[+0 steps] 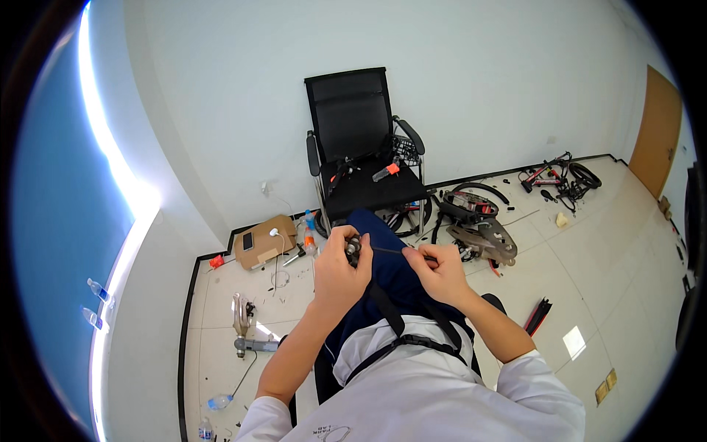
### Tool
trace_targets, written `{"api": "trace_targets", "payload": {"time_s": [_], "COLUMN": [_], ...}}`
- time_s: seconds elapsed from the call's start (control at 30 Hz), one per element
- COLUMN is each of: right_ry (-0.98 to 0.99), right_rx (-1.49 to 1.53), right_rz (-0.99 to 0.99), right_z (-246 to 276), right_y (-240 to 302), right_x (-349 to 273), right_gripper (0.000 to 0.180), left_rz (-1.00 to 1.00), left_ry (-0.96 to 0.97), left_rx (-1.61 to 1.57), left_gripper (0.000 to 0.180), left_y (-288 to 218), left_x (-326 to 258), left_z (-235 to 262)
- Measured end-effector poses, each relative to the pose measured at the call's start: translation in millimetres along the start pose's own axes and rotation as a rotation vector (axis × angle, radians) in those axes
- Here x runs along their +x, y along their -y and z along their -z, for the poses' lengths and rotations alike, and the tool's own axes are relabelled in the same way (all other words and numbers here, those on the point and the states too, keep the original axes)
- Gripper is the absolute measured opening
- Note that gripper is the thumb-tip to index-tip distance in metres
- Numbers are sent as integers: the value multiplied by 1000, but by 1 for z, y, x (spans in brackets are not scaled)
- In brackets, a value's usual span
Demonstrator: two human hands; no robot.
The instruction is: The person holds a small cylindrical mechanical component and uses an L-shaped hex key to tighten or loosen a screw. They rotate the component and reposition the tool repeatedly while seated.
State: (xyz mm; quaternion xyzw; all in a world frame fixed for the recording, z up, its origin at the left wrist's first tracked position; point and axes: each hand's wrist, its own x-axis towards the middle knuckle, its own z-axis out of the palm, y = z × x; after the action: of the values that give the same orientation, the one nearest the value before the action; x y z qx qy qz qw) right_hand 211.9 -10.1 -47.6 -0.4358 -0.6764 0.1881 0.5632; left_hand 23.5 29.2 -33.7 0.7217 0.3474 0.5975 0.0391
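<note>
Above my lap, my left hand (340,271) is closed round a small dark metal part (354,249) with a shiny rounded end; its kind is hard to make out. A thin dark rod or cable (388,251) stretches between the two hands. My right hand (442,278) pinches its thicker dark end (430,258) between thumb and fingers. The rod's other end reaches the metal part, but my left fingers partly hide where they meet.
Ahead stands a black office chair (350,110) with tools and an orange-capped bottle on its seat. Bicycle parts (482,236) litter the floor to its right. A cardboard piece (269,250) with a phone lies left; nearer is a metal bicycle fork (241,317). A bicycle frame (549,177) rests far right.
</note>
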Motion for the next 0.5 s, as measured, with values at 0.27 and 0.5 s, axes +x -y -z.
{"api": "trace_targets", "payload": {"time_s": [0.27, 0.5], "right_ry": [-45, 96], "right_rx": [-435, 100], "right_rz": [667, 16], "right_z": [16, 23], "right_y": [19, 25], "right_x": [5, 2], "right_gripper": [40, 30], "left_rz": [126, 172], "left_ry": [80, -106], "left_rx": [-207, -240], "left_gripper": [9, 14], "left_y": [11, 11], "left_x": [-2, 1], "left_z": [-1, 0]}}
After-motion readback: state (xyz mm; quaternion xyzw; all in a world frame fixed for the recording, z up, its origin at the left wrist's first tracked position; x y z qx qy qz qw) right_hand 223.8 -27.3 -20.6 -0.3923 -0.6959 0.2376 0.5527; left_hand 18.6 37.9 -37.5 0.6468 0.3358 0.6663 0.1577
